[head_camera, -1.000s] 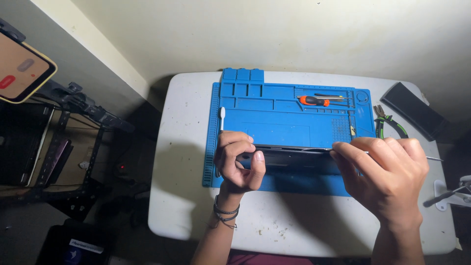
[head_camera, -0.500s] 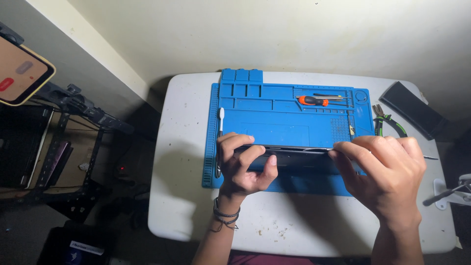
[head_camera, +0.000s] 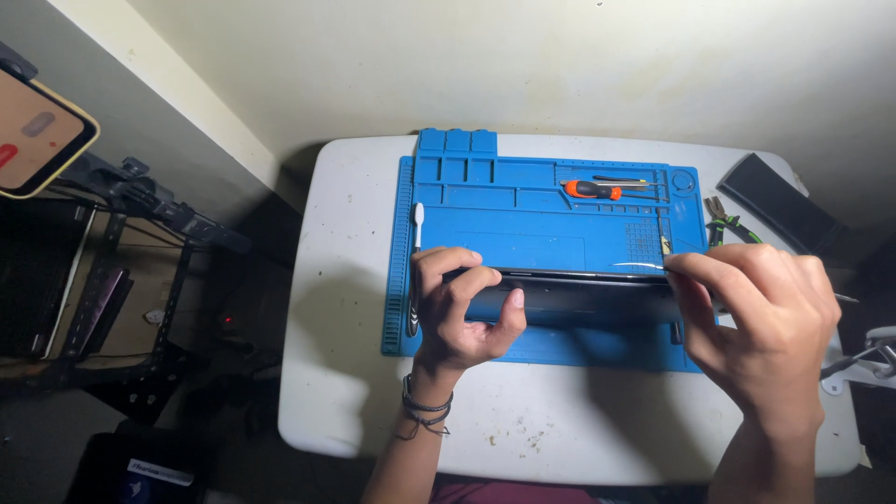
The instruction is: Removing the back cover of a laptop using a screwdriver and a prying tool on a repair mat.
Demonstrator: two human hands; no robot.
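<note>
Left hand (head_camera: 457, 308) fingers clamp the dark flat slab device (head_camera: 579, 294) on edge over the blue silicone mat (head_camera: 523, 215) — right hand (head_camera: 756, 317) pinches its far-right end; orange screwdriver (head_camera: 593, 189) untouched.

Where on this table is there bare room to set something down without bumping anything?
Bare white table lies left of the blue mat, and along the near edge between the two forearms. Crowded: the mat's middle, where the left hand and right hand hold the dark flat device, and the far right corner by the pliers and black case.
</note>
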